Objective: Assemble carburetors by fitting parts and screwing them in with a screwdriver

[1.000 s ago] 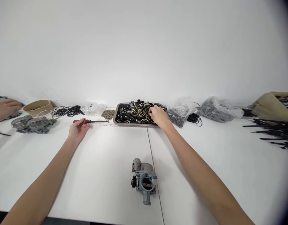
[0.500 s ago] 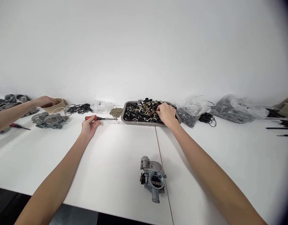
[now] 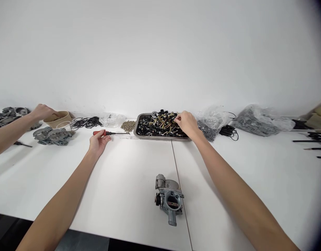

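Observation:
My left hand (image 3: 98,143) rests on the white table with its fingers curled round the red handle of a small screwdriver (image 3: 108,132), whose shaft points right. My right hand (image 3: 186,123) reaches over the metal tray (image 3: 138,128) full of black and brass small parts, fingers pinched together among them; what they hold is too small to make out. A grey carburetor body (image 3: 169,199) lies on the table near me, between my two arms, untouched.
A co-worker's arm (image 3: 14,127) reaches from the left to a tan bowl (image 3: 57,119). Grey metal covers (image 3: 53,135), black rubber rings (image 3: 84,122), a pile of small brass pieces (image 3: 128,126) and plastic bags of parts (image 3: 257,121) line the back of the table.
My right hand has lifted slightly and pinched at the parts in the tray. The co-worker's hand has moved onto the bowl's left side. My left hand keeps the screwdriver.

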Action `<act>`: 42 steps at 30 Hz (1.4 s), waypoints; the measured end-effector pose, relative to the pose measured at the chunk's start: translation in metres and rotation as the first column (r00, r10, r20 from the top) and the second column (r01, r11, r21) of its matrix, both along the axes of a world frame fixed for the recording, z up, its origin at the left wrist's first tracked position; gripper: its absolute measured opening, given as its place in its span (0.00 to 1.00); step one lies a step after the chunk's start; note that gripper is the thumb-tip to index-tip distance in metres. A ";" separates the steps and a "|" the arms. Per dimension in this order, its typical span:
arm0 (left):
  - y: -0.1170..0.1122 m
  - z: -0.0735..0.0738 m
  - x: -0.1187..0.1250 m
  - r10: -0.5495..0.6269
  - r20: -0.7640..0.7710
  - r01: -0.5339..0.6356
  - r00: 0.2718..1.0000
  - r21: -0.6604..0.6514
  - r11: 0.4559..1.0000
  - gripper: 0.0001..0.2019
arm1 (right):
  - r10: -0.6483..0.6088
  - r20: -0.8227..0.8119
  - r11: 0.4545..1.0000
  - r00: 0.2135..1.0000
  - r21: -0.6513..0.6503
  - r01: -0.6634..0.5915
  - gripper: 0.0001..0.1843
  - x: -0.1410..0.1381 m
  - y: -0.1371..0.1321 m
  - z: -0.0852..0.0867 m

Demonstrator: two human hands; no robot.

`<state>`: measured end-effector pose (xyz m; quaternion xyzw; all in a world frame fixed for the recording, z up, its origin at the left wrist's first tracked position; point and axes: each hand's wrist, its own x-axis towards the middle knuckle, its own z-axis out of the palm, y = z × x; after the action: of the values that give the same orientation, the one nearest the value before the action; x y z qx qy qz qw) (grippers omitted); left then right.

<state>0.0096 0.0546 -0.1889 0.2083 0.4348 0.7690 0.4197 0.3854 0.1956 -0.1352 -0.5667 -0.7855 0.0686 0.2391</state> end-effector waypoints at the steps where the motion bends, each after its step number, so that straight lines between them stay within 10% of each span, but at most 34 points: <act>1: 0.000 0.000 0.000 -0.001 0.012 0.001 1.000 -0.003 1.000 0.02 | 0.023 -0.054 1.000 0.998 -0.020 -0.024 0.10 0.002 -0.001 0.005; 6: 0.000 0.002 -0.001 -0.004 0.043 0.005 0.999 -0.023 1.000 0.01 | 0.161 -0.298 0.972 0.941 -0.118 -0.204 0.10 0.011 -0.020 0.028; 13: 0.002 0.002 -0.001 0.008 0.065 -0.006 0.998 -0.036 0.999 0.03 | 0.288 -0.578 0.801 0.764 -0.292 -0.522 0.11 0.024 -0.086 0.046; 23: 0.001 0.001 -0.003 0.020 0.078 -0.018 0.997 -0.022 1.000 0.02 | 0.264 -0.780 0.519 0.567 -0.381 -0.765 0.14 0.039 -0.156 0.024; 31: 0.002 -0.001 -0.004 0.033 0.076 -0.032 0.997 -0.018 0.999 0.02 | 0.204 -0.801 0.528 0.563 -0.394 -0.753 0.12 0.043 -0.160 0.000; 42: 0.003 -0.003 -0.001 0.030 0.029 -0.029 0.999 -0.032 0.999 0.04 | 0.239 -0.815 0.380 0.527 -0.421 -0.824 0.10 0.044 -0.175 -0.001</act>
<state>0.0083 0.0580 -0.1917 0.1840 0.4436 0.7712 0.4180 0.4291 0.0209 -0.1364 -0.2355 -0.6842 0.6671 0.1771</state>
